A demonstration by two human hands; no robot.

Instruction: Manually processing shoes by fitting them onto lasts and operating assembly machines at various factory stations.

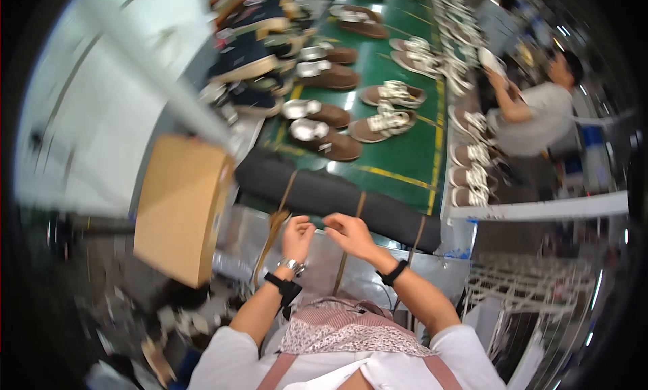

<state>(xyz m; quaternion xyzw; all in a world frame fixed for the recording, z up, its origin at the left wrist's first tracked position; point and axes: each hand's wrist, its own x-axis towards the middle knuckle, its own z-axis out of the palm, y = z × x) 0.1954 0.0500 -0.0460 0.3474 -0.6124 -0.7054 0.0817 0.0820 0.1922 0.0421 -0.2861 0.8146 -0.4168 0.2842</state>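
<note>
Both my hands hover in front of a dark padded roll (324,194) lying across the near end of a green conveyor belt (405,162). My left hand (298,237) has loosely bent fingers, with nothing visible in them. Close to its right is my right hand (349,235), its thumb and fingers curved and slightly apart, also without a visible object. A gap separates the two hands. Tan straps (360,205) wrap the roll, and a bunched brown strip (275,223) hangs beside my left hand. Beyond the roll, brown shoes (334,144) and brown shoes with pale laces (385,123) sit on the belt.
A cardboard box (177,208) stands left of the roll. Dark shoes (246,59) are piled along the belt's left side. More laced shoes (470,174) line a shelf at right, where another person (540,117) holds a pale shoe. A white wire rack (526,285) stands at lower right.
</note>
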